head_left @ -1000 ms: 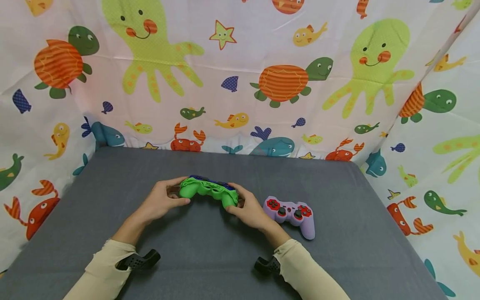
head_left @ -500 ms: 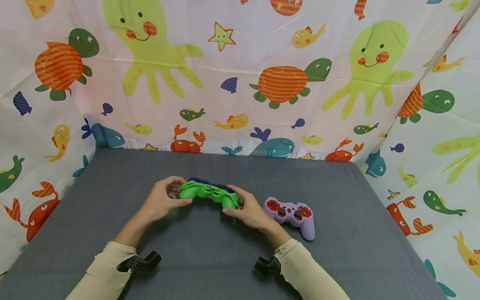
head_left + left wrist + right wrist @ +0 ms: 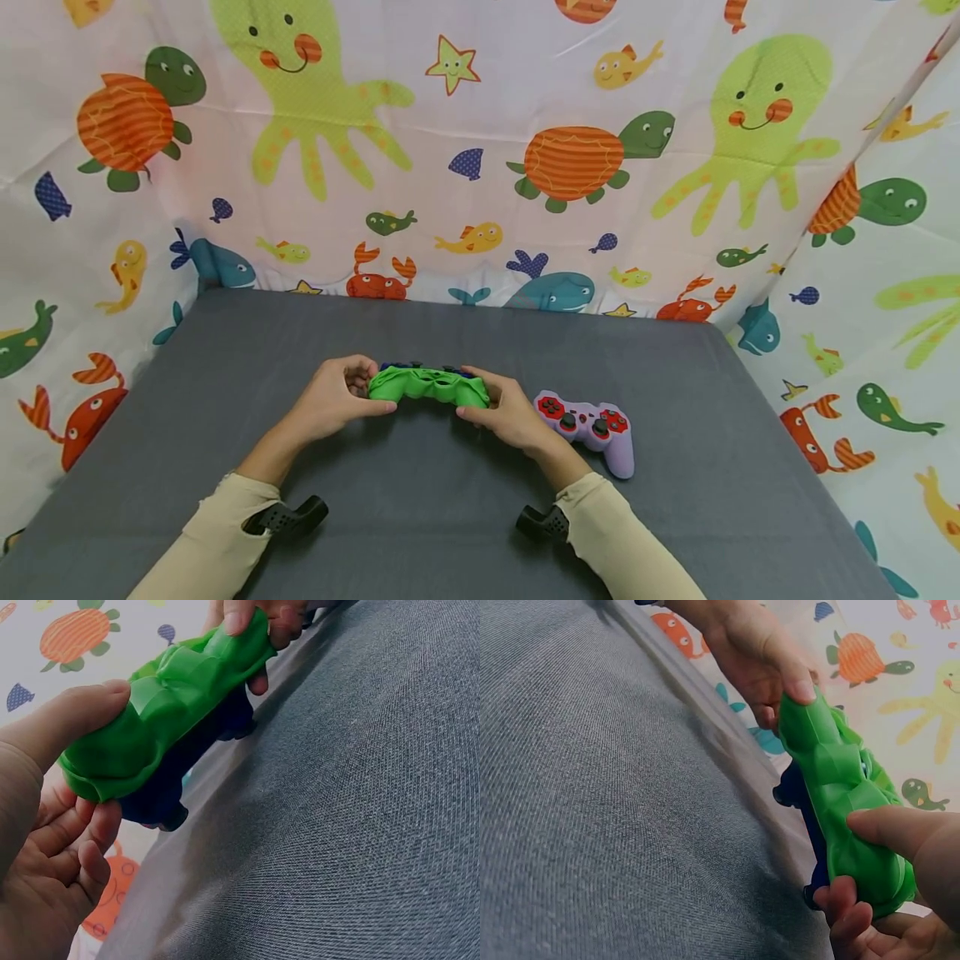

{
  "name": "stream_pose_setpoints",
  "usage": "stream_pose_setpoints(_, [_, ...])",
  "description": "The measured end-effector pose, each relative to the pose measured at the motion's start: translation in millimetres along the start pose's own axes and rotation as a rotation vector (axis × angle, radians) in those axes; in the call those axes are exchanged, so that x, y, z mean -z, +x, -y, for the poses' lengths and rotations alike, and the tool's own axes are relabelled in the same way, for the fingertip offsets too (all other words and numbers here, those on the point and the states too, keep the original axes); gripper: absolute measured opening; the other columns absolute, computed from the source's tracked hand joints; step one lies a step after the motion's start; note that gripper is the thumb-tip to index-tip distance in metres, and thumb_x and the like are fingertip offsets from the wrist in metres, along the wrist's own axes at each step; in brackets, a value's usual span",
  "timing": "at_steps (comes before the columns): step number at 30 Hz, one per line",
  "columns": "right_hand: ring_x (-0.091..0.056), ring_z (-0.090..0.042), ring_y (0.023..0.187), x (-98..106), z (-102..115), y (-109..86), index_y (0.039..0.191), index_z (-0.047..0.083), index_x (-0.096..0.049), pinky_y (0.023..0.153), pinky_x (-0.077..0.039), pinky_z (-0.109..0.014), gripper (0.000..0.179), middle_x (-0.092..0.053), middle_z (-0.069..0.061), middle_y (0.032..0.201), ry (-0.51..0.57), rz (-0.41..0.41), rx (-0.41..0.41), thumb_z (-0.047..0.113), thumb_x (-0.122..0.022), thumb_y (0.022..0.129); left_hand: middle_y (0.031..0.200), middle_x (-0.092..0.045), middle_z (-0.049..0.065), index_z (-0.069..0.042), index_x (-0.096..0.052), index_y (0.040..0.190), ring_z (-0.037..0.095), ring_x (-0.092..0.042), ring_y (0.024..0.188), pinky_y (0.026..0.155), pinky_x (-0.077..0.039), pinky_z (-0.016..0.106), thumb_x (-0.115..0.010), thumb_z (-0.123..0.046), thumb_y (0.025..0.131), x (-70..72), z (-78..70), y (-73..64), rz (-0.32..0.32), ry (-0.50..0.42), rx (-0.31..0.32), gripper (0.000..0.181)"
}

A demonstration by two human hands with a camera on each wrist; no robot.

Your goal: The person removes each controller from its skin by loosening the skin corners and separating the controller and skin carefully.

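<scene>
Both hands hold a blue game controller point(image 3: 159, 796) wrapped in a green silicone cover point(image 3: 427, 385), one hand at each end. In the head view its back edge faces the person, and only a thin strip of blue shows along the top. My left hand point(image 3: 332, 402) pinches the left grip, thumb on the green cover and fingers at the far side. At the other end my right hand point(image 3: 516, 410) does the same, its thumb pressing the cover in the right wrist view. Both wrist views show the blue body and its thumbsticks sticking out of the cover towards the grey cloth.
A lilac game controller point(image 3: 591, 423) with red button areas lies on the grey cloth-covered table point(image 3: 420, 517), just right of my right hand. A white curtain point(image 3: 450, 183) printed with sea animals stands behind the table and along both sides.
The green-covered controller has tilted over, so less of its blue face shows and it lies more level. Both hands turn with it and keep their hold. The lilac controller stays put.
</scene>
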State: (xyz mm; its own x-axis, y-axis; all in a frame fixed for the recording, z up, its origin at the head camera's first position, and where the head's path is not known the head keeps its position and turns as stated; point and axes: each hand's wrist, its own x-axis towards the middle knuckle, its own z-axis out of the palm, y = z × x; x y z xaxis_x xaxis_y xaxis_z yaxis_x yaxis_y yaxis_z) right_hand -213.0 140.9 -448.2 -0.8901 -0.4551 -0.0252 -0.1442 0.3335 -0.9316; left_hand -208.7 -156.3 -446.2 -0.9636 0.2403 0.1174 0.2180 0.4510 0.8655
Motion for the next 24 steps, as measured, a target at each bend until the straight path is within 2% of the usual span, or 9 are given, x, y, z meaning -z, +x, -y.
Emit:
stream_pose_setpoints(6, [-0.058,-0.014,0.066,-0.8,-0.5,0.2,0.153,0.004,-0.042,0.056,-0.046,-0.025,0.066,-0.066,-0.010,0.084,0.024,-0.038,0.008,0.008,-0.070,0.093,0.082,-0.057,0.004,-0.004,-0.063,0.101,0.016,-0.053,0.071,0.064,-0.046,0.026,-0.089,-0.021,0.076,-0.4,-2.0,0.6,0.008,0.000,0.023,0.040])
stream_pose_setpoints(12, [-0.057,-0.014,0.065,-3.6,0.0,-0.2,0.152,0.002,-0.043,0.054,-0.046,-0.025,0.066,-0.067,-0.012,0.083,0.042,-0.061,0.019,0.007,-0.071,0.093,0.082,-0.057,0.005,-0.003,-0.063,0.100,0.016,-0.053,0.071,0.064,-0.046,0.026,-0.088,-0.021,0.078,-2.1,-1.6,-0.2,0.000,0.020,0.030,0.038])
stream_pose_setpoints(19, [-0.059,-0.020,0.066,-4.3,2.1,-0.9,0.151,0.001,-0.044,0.054,-0.047,-0.027,0.065,-0.067,-0.010,0.082,0.045,-0.069,0.018,0.007,-0.071,0.092,0.079,-0.054,0.003,-0.007,-0.061,0.095,0.014,-0.049,0.069,0.062,-0.041,0.026,-0.087,-0.025,0.079,-6.8,-7.1,-1.7,-0.031,0.132,0.081,0.036])
stream_pose_setpoints(24, [-0.059,-0.020,0.065,-4.1,1.8,-0.3,0.151,0.001,-0.044,0.055,-0.048,-0.027,0.066,-0.068,-0.010,0.082,0.046,-0.073,0.021,0.006,-0.072,0.092,0.077,-0.054,0.004,-0.008,-0.059,0.091,0.015,-0.049,0.068,0.062,-0.039,0.027,-0.088,-0.025,0.078,-7.6,-10.9,-2.9,-0.052,0.157,0.084,0.036])
